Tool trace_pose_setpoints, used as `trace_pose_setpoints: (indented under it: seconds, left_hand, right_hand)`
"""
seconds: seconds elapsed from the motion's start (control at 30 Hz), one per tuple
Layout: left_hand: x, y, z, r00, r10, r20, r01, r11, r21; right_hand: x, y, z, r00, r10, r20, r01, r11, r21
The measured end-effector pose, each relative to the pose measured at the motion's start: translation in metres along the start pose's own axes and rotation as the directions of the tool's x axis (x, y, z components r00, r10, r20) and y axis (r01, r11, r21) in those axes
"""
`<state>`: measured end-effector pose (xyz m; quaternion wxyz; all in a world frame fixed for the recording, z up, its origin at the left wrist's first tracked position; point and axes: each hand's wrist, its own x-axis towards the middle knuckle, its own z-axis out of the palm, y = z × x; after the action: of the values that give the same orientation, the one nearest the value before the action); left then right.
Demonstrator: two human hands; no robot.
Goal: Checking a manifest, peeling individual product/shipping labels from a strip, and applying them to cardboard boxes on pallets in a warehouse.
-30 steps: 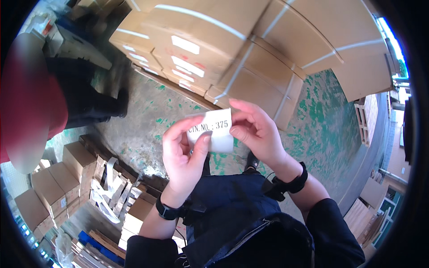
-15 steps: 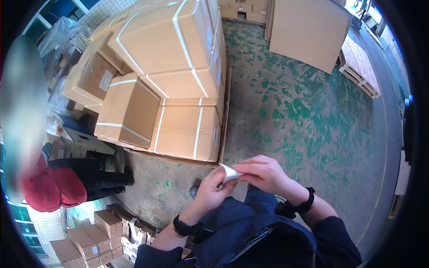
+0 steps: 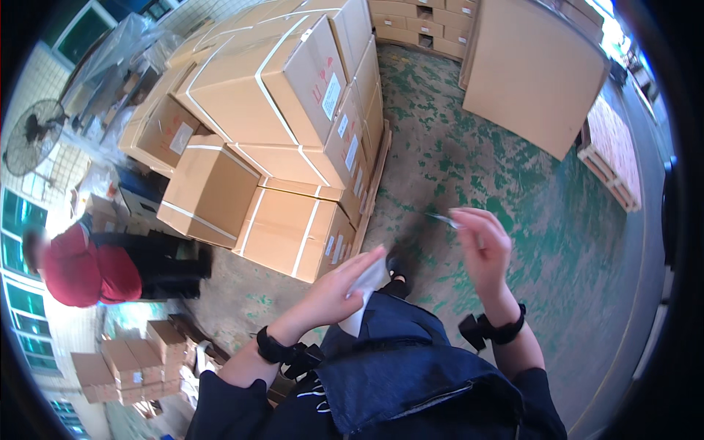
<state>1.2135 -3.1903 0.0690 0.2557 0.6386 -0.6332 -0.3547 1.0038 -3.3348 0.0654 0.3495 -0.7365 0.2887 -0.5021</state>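
Note:
My left hand [image 3: 326, 297] is closed around a white sheet [image 3: 355, 320], apparently paper labels or their backing, in front of my dark apron [image 3: 411, 367]. The sheet hangs down past my thumb. Higher and to the right, my right hand [image 3: 485, 246] is raised, thumb and fingers pinched on a thin pale piece [image 3: 442, 218] seen nearly edge-on; its kind is unclear. Nearest to my left hand stands a stack of strapped cardboard boxes [image 3: 286, 227] on a pallet [image 3: 375, 187]. White labels [image 3: 332, 97] show on the boxes' right-hand sides.
A person in a red top [image 3: 92, 268] stands at the left near a fan [image 3: 33, 137]. Smaller cartons [image 3: 136, 363] are piled at the lower left. Large cardboard sheets [image 3: 535, 81] and a wooden pallet [image 3: 610, 158] stand at the far right, beyond green-patched floor [image 3: 543, 213].
My hands, together on the white sheet before, have parted. The right hand has moved up and right with the thin piece; the left keeps the sheet. The view has shifted.

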Motion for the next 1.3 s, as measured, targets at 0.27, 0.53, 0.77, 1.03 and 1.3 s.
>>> trace_pose_setpoints:
  seconds: [0.27, 0.53, 0.77, 1.03, 1.3]
  left_hand:
    - [0.106, 0.013, -0.052, 0.998, 0.04, 0.051, 0.026, 0.463, -0.886]
    - [0.18, 0.012, -0.078, 0.966, -0.142, -0.214, -0.08, 0.623, -0.778]
    - [0.254, -0.001, -0.079, 0.748, -0.403, -0.527, 0.105, 0.856, -0.506]
    - [0.29, 0.013, -0.075, 0.417, -0.577, -0.702, 0.175, 0.809, -0.561]
    - [0.309, -0.006, -0.14, 0.325, -0.597, -0.733, 0.141, 0.797, -0.587]
  right_hand:
    - [0.158, 0.038, 0.035, 0.544, -0.592, 0.594, 0.746, 0.666, -0.019]
    - [0.266, 0.121, 0.068, 0.651, -0.297, 0.699, -0.287, 0.756, 0.588]
    - [0.354, 0.171, 0.142, 0.303, -0.112, 0.946, -0.581, 0.765, 0.277]
    - [0.406, 0.177, 0.224, 0.397, -0.381, 0.835, -0.371, 0.766, 0.525]
    - [0.42, 0.183, 0.242, 0.284, -0.402, 0.87, -0.41, 0.769, 0.49]
